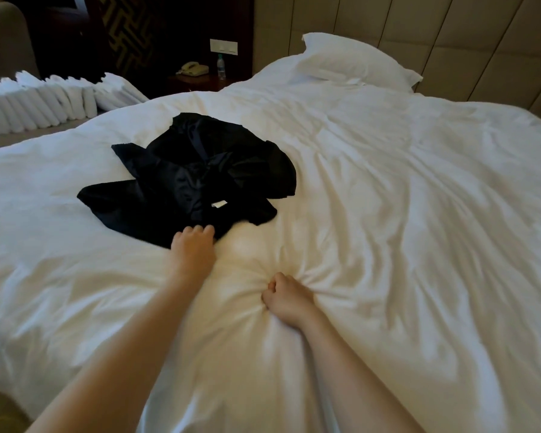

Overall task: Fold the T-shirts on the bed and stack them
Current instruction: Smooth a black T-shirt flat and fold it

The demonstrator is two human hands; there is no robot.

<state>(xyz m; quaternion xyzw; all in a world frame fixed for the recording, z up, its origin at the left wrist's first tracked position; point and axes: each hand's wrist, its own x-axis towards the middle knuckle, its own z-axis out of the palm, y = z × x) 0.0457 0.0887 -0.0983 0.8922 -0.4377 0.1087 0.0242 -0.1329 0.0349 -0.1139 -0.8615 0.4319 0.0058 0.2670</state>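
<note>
on duvet (388, 189), maybe two t-shirts (200, 173), left hand (193, 242) gripping

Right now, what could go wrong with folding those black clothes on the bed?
1. The black T-shirts lie tangled in one heap. Pulling from the near edge, where the left hand is, may drag them all together.
2. The right hand bunches the white duvet, so the folding surface may wrinkle.

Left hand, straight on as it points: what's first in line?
The black T-shirt pile. The left hand is at its near edge, fingers curled, probably already touching the cloth; blur hides actual contact.
</note>
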